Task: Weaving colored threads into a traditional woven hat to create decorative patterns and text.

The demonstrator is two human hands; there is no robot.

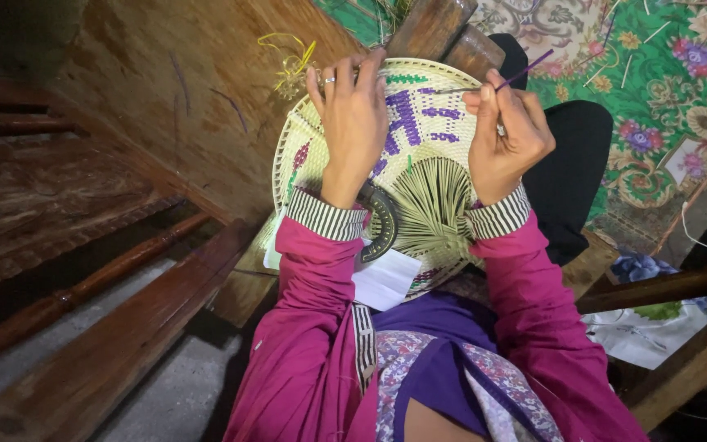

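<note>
1. Magenta sleeves [304, 327] with striped cuffs fill the foreground, above a wooden bench [165, 131].
2. Round woven mat [419, 172] of pale straw rests on the lap; purple and green patterning is partly worked, while its radiating centre spokes remain bare.
3. Left hand [353, 115] presses flat on the mat's far rim, fingers spread.
4. Right hand [505, 131] pinches a thin purple strand [527, 71].

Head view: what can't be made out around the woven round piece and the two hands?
- Woven round piece: upper-left part hidden by the left hand; near edge covered by striped cuffs.
- Purple strand: lower end hidden inside the right hand.
- White sheet: mostly hidden beneath the piece.
- Yellow strands: too small and tangled.
</note>
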